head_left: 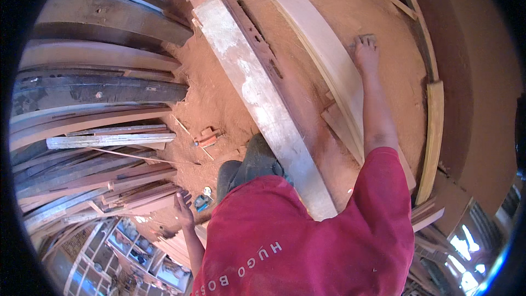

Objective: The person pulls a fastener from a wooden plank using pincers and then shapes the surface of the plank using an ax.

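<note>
My right hand (pixel 366 53) is stretched forward over the sawdust, beside the right edge of a stack of pale planed boards (pixel 318 27). Its fingers look curled round something small and greyish that I cannot make out. My left hand (pixel 184 208) hangs low on the left, fingers apart and holding nothing, near the ends of the stacked timber (pixel 148 192). Between my body and the pale boards runs a long, whitish-worn wooden beam (pixel 257 93), slanting away to the far left.
An orange-brown tool (pixel 207 137) and a small blue object (pixel 203 201) lie on the sawdust floor (pixel 219 82) to my left. Planks fill the left side. A yellowish timber (pixel 433 137) edges the right, and a compartmented shelf (pixel 129 244) stands lower left.
</note>
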Action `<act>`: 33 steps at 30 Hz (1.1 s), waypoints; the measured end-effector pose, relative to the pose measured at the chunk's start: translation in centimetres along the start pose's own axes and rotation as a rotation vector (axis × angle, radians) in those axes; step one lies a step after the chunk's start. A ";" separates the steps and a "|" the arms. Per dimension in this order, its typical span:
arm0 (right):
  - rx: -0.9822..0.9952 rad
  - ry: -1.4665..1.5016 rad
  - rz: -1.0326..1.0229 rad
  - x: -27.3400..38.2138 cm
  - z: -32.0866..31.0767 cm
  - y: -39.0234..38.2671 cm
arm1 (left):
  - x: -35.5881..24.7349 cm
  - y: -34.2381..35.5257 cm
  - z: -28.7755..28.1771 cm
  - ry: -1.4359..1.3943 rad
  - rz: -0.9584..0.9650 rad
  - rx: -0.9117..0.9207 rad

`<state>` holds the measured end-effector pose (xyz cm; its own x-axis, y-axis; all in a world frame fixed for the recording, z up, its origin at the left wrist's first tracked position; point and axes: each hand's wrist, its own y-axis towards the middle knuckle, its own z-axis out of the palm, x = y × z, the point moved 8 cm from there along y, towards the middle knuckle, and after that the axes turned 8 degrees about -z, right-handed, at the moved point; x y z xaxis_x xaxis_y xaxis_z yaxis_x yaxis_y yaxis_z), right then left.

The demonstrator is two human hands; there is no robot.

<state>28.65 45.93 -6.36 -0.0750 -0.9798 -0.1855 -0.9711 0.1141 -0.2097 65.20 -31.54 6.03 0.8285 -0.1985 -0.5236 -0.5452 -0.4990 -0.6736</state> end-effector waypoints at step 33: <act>-0.148 -0.516 -0.395 -5.5 -5.3 7.9 | -2.4 1.5 4.8 0.447 -0.070 0.145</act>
<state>20.19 51.35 -1.94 0.3750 -0.7347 -0.5654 -0.9270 -0.2970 -0.2289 61.81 -27.78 3.81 0.8199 -0.5286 -0.2199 -0.4723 -0.4075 -0.7816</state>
